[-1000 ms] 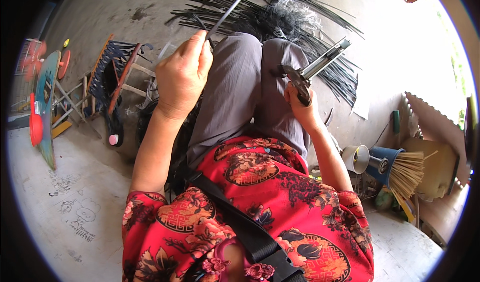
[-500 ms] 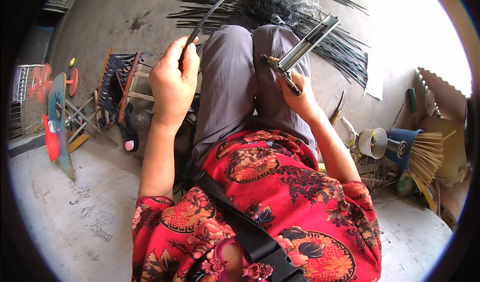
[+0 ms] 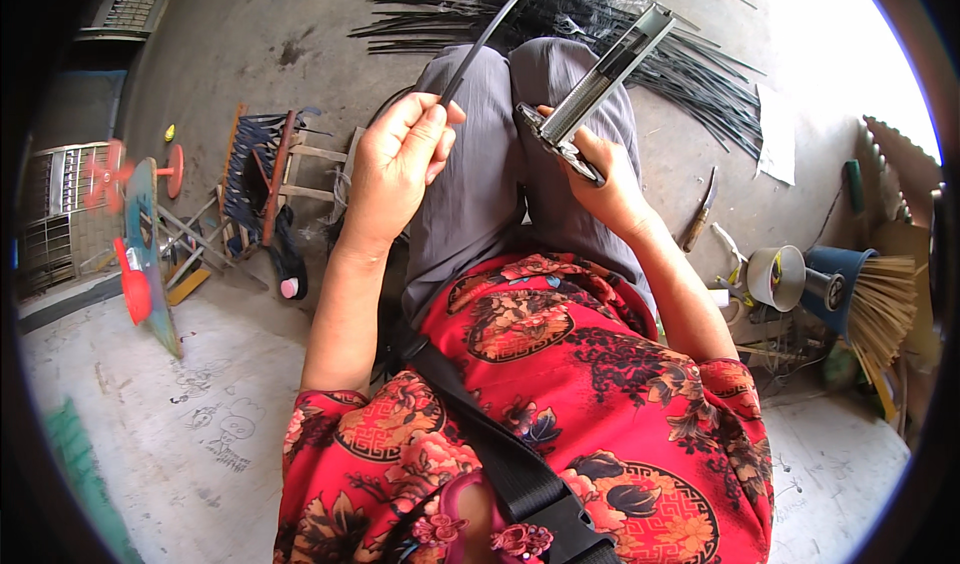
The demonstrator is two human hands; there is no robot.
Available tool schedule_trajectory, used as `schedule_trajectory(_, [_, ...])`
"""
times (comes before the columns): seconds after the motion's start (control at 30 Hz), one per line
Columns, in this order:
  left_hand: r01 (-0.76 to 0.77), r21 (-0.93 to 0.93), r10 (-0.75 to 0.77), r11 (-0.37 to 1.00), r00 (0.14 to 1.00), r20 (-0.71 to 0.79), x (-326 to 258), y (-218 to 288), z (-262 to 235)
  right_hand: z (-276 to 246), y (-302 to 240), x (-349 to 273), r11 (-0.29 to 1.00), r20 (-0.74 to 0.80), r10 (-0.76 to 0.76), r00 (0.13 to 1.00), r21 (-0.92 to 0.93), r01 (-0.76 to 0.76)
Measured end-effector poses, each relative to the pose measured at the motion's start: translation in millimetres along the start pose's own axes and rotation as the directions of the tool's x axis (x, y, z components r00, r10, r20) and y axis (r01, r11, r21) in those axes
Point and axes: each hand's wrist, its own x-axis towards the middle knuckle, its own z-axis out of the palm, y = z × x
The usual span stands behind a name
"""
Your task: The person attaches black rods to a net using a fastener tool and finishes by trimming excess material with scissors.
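Note:
In front of my left knee, my left hand (image 3: 400, 169) pinches the end of a long black strip (image 3: 490, 32) between thumb and fingers. The strip curves up and away toward the pile on the floor. Over my right thigh, my right hand (image 3: 600, 179) is wrapped round the handles of a metal stapling plier (image 3: 610, 72). Its long open magazine, with a ribbed row inside, points up and to the right. The plier and the strip end are apart. Part of the plier's handles is hidden by my fingers.
Beyond my knees lies a heap of black strips (image 3: 690, 94). On the right floor are a knife (image 3: 702, 212), a white pot (image 3: 776, 276) and a blue bucket (image 3: 835, 259) of thin sticks. To the left stand a folding chair (image 3: 262, 174) and a board with red wheels (image 3: 155, 264).
My left hand has moved right and slightly down, bringing the strip's end closer to the plier. The right hand keeps its grip on the plier, with little shift.

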Motion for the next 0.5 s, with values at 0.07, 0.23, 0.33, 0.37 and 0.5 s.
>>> schedule_trajectory(0.07, [-0.003,0.011,0.003,1.000,1.000,0.010,2,2,8,-5,-2,0,1.000,0.011,0.018,1.000,0.010,-0.018])
schedule_trajectory(0.23, [-0.014,0.002,0.014,1.000,0.999,0.049,0,2,17,-9,-5,-1,0.993,0.063,0.113,0.992,0.015,-0.114])
schedule_trajectory(0.33, [-0.049,0.093,0.045,0.994,0.998,0.046,0,-2,20,-10,-3,1,0.997,0.046,0.074,0.996,0.012,-0.074])
schedule_trajectory(0.37, [-0.072,0.089,0.072,0.993,0.997,0.002,-2,6,28,-8,-5,2,0.999,0.028,0.051,0.998,0.016,-0.052])
schedule_trajectory(0.5, [-0.126,0.136,0.113,0.983,0.989,0.100,-7,20,31,-5,-25,7,0.996,0.078,0.092,0.993,-0.008,-0.092])
